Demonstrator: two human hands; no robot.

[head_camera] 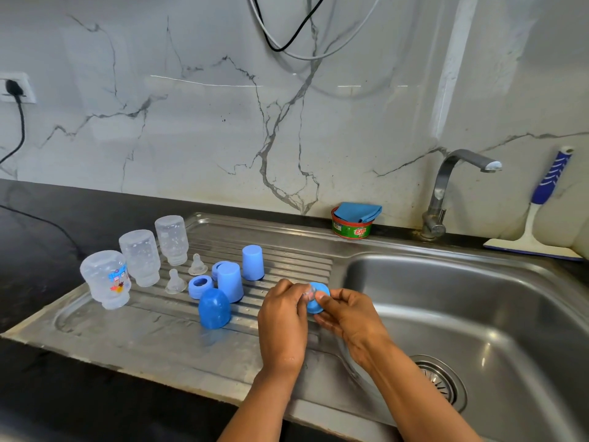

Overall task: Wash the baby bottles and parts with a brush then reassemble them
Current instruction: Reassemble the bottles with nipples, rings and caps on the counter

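**Teat and collar meet at the drainboard's edge**

On the ribbed drainboard [143,327], at about ten o'clock from the hands, three clear bottles [140,258] stand mouth-down in a slanting row with droplets on their walls. Upended like that they probably shed rinse water, which suggests the washing is over. Just right of them, two loose teats [175,282] sit on their flanges with tips up, and a spare collar ring [200,287] lies flat. Two pale caps [252,262] and a darker domed cap [214,309] stand open-end down at nine to ten o'clock. All of it is near the hands, handy for reassembly.

The left hand [282,317] curls its fingers round the left side of a blue held collar [315,306], raised over the seam between drainboard and sink basin [478,298]. A clear teat appears to sit in the collar's opening, though fingers hide most of it. The right hand [347,317] pinches the collar's right edge between thumb and fingertips. The piece therefore lies directly between the two hands, touching both, at twelve o'clock from the wrists. The two-sided grip likely lets one hand steady the ring while the other seats the teat, an early reassembly step.

At one o'clock a soap tub [352,229] carries a folded blue cloth [357,211]. The tap [459,186] stands at two o'clock, and a squeegee [541,218] leans on the wall beyond it.
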